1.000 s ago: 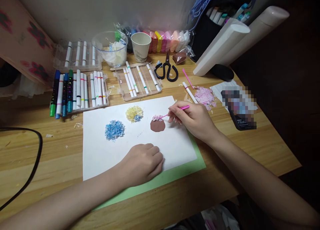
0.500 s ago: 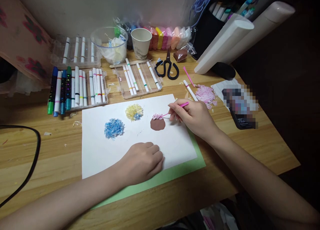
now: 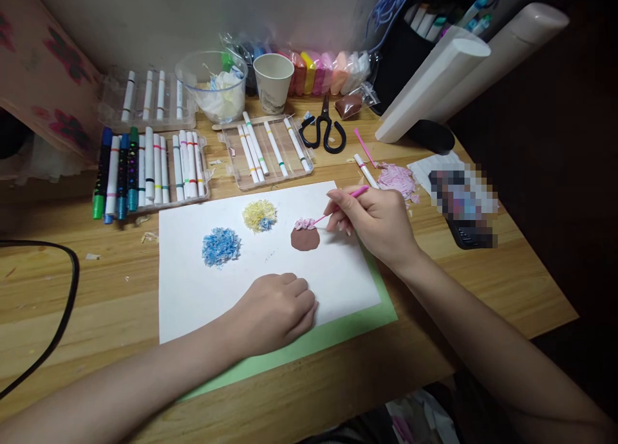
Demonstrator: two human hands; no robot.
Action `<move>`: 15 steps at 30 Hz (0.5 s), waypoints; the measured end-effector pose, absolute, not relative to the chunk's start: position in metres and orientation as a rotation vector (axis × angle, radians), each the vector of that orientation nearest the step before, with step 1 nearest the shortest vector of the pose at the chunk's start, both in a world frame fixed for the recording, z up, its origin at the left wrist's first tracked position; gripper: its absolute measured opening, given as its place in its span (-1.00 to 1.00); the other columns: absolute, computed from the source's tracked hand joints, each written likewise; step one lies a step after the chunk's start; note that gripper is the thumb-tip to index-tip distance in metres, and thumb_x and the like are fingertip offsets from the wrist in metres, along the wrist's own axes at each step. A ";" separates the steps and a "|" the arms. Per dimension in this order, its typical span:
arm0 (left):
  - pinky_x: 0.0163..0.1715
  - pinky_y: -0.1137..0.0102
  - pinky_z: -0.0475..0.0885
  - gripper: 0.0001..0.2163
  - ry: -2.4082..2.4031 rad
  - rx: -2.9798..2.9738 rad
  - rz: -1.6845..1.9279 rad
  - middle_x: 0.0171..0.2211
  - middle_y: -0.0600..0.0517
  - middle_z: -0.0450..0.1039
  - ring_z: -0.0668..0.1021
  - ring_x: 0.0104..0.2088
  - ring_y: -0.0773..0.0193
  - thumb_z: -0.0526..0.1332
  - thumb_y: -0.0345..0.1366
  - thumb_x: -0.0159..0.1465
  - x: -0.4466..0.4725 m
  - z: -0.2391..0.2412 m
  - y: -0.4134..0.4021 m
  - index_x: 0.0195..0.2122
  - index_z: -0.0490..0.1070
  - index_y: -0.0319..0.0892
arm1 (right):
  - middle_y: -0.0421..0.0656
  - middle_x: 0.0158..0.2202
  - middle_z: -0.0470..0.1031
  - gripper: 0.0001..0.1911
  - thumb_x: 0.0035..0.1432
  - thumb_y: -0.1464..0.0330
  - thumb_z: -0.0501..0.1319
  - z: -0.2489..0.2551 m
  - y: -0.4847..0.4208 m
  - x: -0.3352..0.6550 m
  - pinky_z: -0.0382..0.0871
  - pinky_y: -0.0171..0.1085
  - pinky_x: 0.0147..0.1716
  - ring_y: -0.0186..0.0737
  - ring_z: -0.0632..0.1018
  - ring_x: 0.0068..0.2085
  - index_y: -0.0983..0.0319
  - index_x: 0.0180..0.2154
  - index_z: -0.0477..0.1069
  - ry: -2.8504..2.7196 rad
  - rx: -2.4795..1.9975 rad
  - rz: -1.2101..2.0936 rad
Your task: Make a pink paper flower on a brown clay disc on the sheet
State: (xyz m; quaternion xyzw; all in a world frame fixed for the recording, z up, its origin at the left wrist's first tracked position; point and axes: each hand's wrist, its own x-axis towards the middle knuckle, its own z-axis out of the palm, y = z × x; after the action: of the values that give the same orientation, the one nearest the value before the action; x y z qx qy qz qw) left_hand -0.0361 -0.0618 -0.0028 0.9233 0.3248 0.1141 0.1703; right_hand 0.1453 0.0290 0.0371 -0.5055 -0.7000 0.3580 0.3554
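Note:
My right hand (image 3: 379,222) pinches a thin pink modelling tool (image 3: 357,192). Its tip is at the right end of small pink crumpled paper bits (image 3: 304,224) along the top of a flat brown round (image 3: 305,239), which looks like clay. My left hand (image 3: 277,312) lies curled into a loose fist on the lower part of the white sheet (image 3: 193,312), with its fingertips tucked out of sight. Also on the sheet are a blue shredded-paper clump (image 3: 221,246) and a yellow one (image 3: 257,213) with a blue patch. Green paper (image 3: 357,323) shows beneath.
Right of the sheet lie a pink shred pile (image 3: 396,180), a white marker (image 3: 365,170), another pink tool (image 3: 365,148) and a phone (image 3: 466,235). Behind are scissors (image 3: 324,132), marker cases (image 3: 268,151), a paper cup (image 3: 273,83), a clear bowl (image 3: 212,90) and bagged clay (image 3: 333,74).
My right hand has shifted slightly upward, and the pink tool's tip has drawn a little to the right along the pink bits. My left hand has stayed put.

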 end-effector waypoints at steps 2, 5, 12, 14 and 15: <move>-0.54 0.37 0.21 -0.74 0.927 2.622 0.327 -0.53 0.06 0.38 0.39 -0.51 0.31 0.01 -0.33 0.33 -0.036 -0.002 -0.061 -0.50 0.33 -0.19 | -0.18 -0.62 0.51 -0.53 0.21 0.07 0.13 0.034 0.028 0.149 0.28 -0.37 -0.61 -0.42 0.41 -0.66 0.27 -0.55 0.46 -1.761 -1.317 0.921; -0.54 0.38 0.21 -0.74 0.928 2.621 0.320 -0.53 0.06 0.38 0.39 -0.51 0.31 0.01 -0.33 0.33 -0.036 -0.001 -0.061 -0.49 0.33 -0.19 | -0.17 -0.62 0.52 -0.52 0.18 0.04 0.14 0.029 0.028 0.150 0.28 -0.38 -0.63 -0.40 0.44 -0.65 0.27 -0.54 0.46 -1.729 -1.320 0.942; -0.54 0.39 0.21 -0.74 0.913 2.614 0.324 -0.52 0.05 0.37 0.39 -0.51 0.31 0.01 -0.32 0.33 -0.036 -0.002 -0.062 -0.49 0.33 -0.19 | -0.19 -0.63 0.51 -0.53 0.19 0.05 0.14 0.027 0.028 0.146 0.28 -0.40 -0.62 -0.43 0.41 -0.66 0.28 -0.54 0.46 -1.744 -1.302 0.998; -0.54 0.39 0.22 -0.74 0.915 2.615 0.322 -0.52 0.05 0.38 0.39 -0.51 0.31 0.00 -0.32 0.33 -0.036 -0.003 -0.062 -0.49 0.33 -0.19 | -0.19 -0.63 0.50 -0.54 0.21 0.07 0.13 0.028 0.027 0.146 0.28 -0.39 -0.61 -0.42 0.43 -0.65 0.27 -0.54 0.45 -1.759 -1.286 0.995; -0.53 0.39 0.22 -0.74 0.917 2.616 0.319 -0.52 0.05 0.38 0.39 -0.50 0.31 0.00 -0.32 0.34 -0.036 -0.002 -0.062 -0.49 0.33 -0.19 | -0.20 -0.63 0.50 -0.54 0.21 0.07 0.13 0.028 0.027 0.146 0.29 -0.39 -0.60 -0.41 0.43 -0.64 0.26 -0.54 0.45 -1.776 -1.278 0.988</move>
State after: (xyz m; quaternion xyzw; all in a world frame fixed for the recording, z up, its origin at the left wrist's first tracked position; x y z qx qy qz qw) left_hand -0.0360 -0.0624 -0.0025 0.9231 0.3236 0.1125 0.1749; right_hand 0.1459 0.0270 0.0279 -0.4963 -0.6896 0.3836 0.3618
